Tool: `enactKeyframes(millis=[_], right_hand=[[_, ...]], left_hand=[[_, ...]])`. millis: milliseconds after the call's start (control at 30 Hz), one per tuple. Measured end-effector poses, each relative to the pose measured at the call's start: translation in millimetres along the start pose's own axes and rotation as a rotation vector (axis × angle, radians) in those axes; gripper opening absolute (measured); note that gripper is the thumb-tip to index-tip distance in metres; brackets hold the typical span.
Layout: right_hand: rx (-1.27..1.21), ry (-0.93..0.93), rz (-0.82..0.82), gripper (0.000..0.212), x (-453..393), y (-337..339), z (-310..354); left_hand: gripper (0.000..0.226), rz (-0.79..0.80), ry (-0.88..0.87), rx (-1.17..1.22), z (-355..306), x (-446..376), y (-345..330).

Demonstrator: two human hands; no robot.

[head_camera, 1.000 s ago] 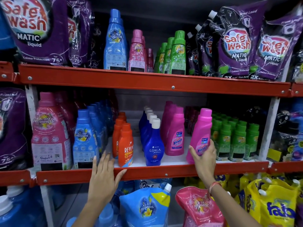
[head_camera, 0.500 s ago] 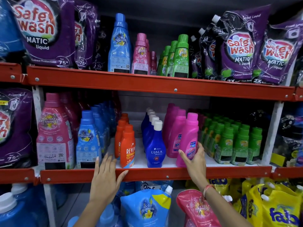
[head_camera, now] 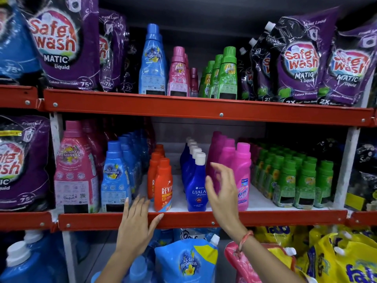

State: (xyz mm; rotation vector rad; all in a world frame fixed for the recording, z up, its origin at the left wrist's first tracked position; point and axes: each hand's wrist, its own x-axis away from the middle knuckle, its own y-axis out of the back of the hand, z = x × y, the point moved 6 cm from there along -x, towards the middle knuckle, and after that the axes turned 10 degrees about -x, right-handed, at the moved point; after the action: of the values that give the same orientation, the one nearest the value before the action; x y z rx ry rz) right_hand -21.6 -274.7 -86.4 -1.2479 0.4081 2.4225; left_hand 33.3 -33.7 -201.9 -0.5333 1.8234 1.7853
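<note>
Fingers (head_camera: 223, 172) of the right hand (head_camera: 223, 198) are spread and loosely curved, gripping nothing. They hover in front of the pink bottle (head_camera: 243, 172), and with the blur I can't tell whether a tip touches it. Left hand (head_camera: 135, 227) lies flat on the red rail (head_camera: 265, 218), fingers straight, tips near the orange bottle (head_camera: 163, 186).

The pink bottle stands upright at the front of its row on the middle shelf. The Ujala bottle (head_camera: 196, 188) is just beside it on one side, and there is a gap to the green bottles (head_camera: 306, 180) on the other.

My read: the front pink bottle is being faced up. I'd take it round the body, not the cap, turn the label outward and set the base level with its neighbours' fronts. Watch the thumb side — the Ujala bottle is close and looks tippy. The left hand on the rail makes a good brace.
</note>
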Motion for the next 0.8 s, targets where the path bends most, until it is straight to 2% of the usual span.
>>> enactKeyframes(millis=[67,133,200,267,367,500,600,733,800], right_hand=[[-0.145,-0.082,0.166,0.032,7,-28,9],[-0.238,-0.252,0.327,0.036,15,-54,10],[-0.276,-0.437,0.484,0.042,25,-79,3],[-0.285,-0.575,0.563,0.050,32,-99,-11],[-0.292,-0.753,0.544,0.065,34,-116,-31],[-0.311,-0.889,0.528,0.052,25,-121,-47],[-0.341,-0.919,0.549,0.053,27,-133,-59],[-0.340,-0.920,0.477,0.073,31,-147,-84],[-0.348,-0.929,0.476,0.077,34,-153,-97]], left_hand=[[0.075,0.005,0.015,0.037,0,-1,2],[0.077,-0.008,0.046,0.098,0,-1,6],[0.082,-0.040,0.083,0.179,0,-1,11],[0.088,-0.052,0.104,0.274,-2,0,20],[0.087,-0.052,0.132,0.402,-9,3,36],[0.077,0.038,0.179,0.514,-16,3,39],[0.078,0.133,0.198,0.592,-18,-1,37],[0.100,0.240,0.208,0.660,-17,-4,32],[0.096,0.269,0.253,0.626,-16,-5,34]])
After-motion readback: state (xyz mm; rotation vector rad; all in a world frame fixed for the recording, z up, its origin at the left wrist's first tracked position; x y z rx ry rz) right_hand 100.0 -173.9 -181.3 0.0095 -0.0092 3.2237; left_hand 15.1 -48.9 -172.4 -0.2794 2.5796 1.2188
